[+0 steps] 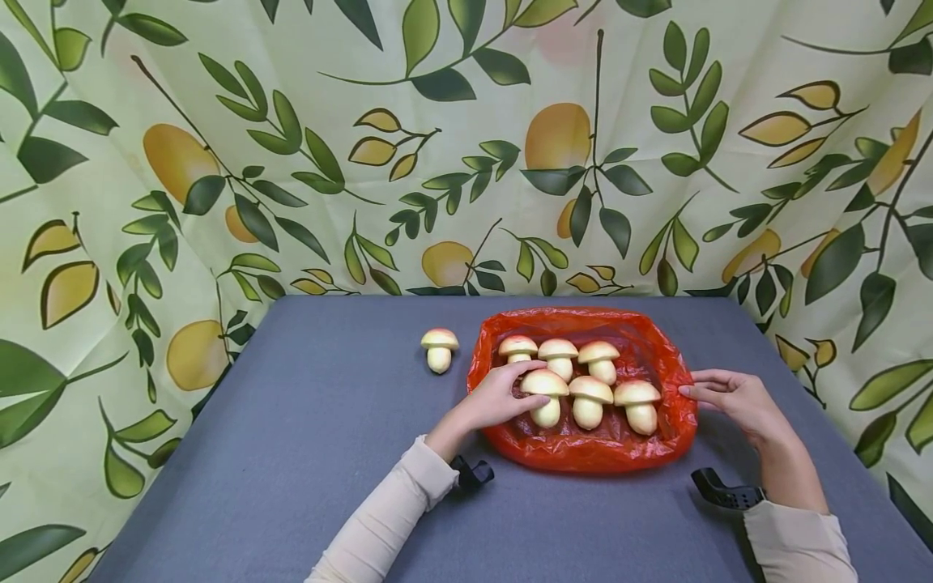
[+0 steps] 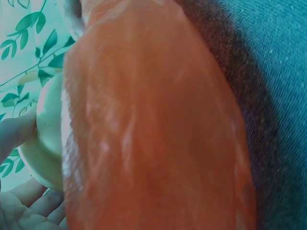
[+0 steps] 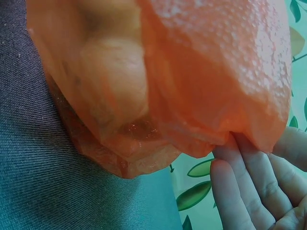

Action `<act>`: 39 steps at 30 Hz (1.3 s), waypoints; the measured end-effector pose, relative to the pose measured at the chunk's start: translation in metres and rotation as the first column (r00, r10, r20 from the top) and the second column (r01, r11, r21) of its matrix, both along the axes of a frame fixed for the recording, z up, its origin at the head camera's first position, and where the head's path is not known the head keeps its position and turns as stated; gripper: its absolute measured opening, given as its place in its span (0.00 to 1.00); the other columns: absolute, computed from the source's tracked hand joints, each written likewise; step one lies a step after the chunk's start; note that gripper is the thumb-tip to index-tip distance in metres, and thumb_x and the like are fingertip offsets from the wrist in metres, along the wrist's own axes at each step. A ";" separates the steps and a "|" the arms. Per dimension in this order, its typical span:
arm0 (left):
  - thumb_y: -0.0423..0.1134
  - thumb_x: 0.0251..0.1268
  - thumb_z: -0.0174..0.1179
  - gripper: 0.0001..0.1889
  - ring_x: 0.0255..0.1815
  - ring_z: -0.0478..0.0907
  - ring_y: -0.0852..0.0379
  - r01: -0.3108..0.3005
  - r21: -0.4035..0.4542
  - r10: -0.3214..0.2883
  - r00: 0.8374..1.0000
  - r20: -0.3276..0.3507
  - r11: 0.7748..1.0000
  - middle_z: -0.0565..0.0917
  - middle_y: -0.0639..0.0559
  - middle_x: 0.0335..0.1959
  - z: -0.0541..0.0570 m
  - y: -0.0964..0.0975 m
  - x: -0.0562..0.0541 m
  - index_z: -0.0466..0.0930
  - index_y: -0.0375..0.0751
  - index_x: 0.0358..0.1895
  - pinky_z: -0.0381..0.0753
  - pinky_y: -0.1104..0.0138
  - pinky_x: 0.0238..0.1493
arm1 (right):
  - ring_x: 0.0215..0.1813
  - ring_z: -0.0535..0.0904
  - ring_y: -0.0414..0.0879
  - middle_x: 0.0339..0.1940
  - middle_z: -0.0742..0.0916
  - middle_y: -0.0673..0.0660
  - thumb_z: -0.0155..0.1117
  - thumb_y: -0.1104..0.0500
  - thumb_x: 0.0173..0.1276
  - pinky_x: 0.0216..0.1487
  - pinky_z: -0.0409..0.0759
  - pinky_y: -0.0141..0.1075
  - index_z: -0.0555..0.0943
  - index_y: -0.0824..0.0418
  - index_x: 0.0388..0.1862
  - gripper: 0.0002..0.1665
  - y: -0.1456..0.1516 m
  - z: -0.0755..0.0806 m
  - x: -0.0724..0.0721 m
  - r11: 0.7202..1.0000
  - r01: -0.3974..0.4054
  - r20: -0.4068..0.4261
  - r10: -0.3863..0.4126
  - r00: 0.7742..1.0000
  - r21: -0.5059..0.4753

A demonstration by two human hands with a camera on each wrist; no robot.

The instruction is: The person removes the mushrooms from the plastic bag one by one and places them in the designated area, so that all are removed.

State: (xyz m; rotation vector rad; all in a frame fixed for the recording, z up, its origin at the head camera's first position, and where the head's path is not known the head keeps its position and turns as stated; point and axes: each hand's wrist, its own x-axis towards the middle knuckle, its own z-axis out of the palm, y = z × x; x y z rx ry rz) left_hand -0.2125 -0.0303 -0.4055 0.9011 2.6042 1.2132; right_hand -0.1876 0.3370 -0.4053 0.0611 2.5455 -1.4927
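Note:
A red plastic bag with its mouth spread wide sits on the table, holding several toy-like mushrooms with pale stems and reddish-tinged caps. My left hand reaches over the bag's left rim and grips the front-left mushroom between thumb and fingers. In the left wrist view the bag's side hides part of that mushroom. My right hand pinches the bag's right rim, and the right wrist view shows its fingers at the red film. Outside the bag, one more mushroom stands to the left.
The grey-blue cloth-covered table extends left and in front of the bag. Behind it hangs a leaf-and-fruit patterned curtain, which also runs along both sides. Black wrist mounts sit below the hands.

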 end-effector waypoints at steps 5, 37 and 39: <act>0.44 0.63 0.63 0.28 0.34 0.70 0.61 -0.001 0.017 0.002 1.000 -0.020 1.000 0.81 0.46 0.55 0.001 -0.005 -0.001 0.72 0.38 0.65 0.69 0.76 0.39 | 0.34 0.85 0.30 0.29 0.83 0.27 0.63 0.51 0.68 0.39 0.77 0.20 0.84 0.39 0.35 0.05 0.000 -0.001 0.000 1.000 0.000 -0.006 0.000 1.000 -0.002; 0.41 0.62 0.64 0.29 0.58 0.78 0.50 -0.114 0.098 0.114 0.993 0.010 0.989 0.79 0.42 0.62 0.015 -0.040 -0.002 0.70 0.39 0.66 0.77 0.58 0.62 | 0.34 0.84 0.29 0.29 0.83 0.27 0.62 0.51 0.69 0.39 0.78 0.21 0.84 0.41 0.37 0.04 0.000 -0.002 -0.001 1.000 -0.004 0.002 0.004 1.000 0.011; 0.40 0.62 0.64 0.29 0.59 0.78 0.49 -0.119 0.108 0.118 0.993 0.012 0.987 0.78 0.41 0.62 0.016 -0.043 -0.002 0.70 0.38 0.66 0.77 0.57 0.62 | 0.34 0.84 0.29 0.29 0.83 0.26 0.62 0.51 0.69 0.39 0.77 0.20 0.83 0.39 0.36 0.05 0.001 -0.002 -0.001 1.000 -0.005 0.004 0.005 1.000 0.006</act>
